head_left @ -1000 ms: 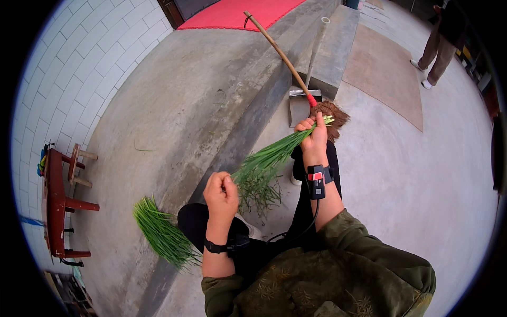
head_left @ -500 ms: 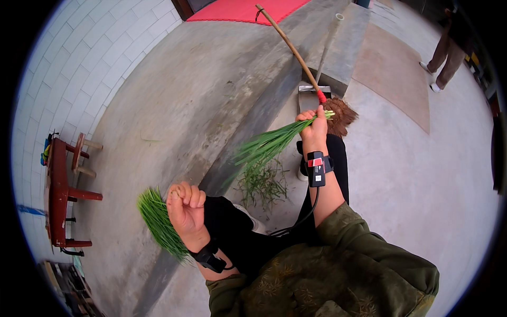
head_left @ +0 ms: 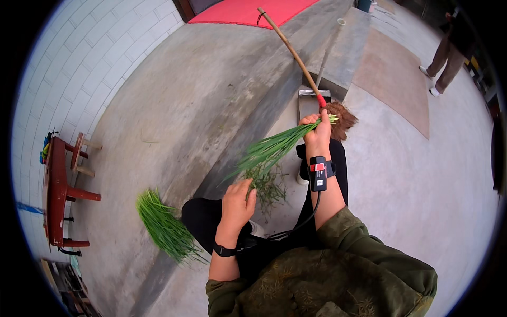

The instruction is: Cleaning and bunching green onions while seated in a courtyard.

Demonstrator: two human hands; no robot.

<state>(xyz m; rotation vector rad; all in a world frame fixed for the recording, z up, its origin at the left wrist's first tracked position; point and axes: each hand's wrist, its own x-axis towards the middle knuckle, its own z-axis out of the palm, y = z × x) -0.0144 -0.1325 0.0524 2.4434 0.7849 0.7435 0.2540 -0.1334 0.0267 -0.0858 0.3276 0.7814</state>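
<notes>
Head view: broom (head_left: 296, 58) and dustpan (head_left: 309, 103) are lying just past the right hand (head_left: 317, 132), red stool (head_left: 58, 190) sitting well left by the tiled wall. Right hand is gripping the bunch of green chives (head_left: 274, 150) near its cut end, leaves fanning down-left. Left hand (head_left: 237, 203) is half-curled, fingertips touching the hanging leaf tips. Second chive pile (head_left: 166, 227) is lying on the concrete step (head_left: 174, 121), left of the knee. Trimmings (head_left: 269, 190) are littering the ground between the legs. No containers visible.

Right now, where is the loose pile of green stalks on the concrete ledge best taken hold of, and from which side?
Probably the pile of green stalks is best gripped near its lower end, where the stalks lie packed together; the upper end fans out loose. The left hand, the nearer one, could come from the right, fingers wrapping across the stalks. The right hand grips another bunch.
</notes>
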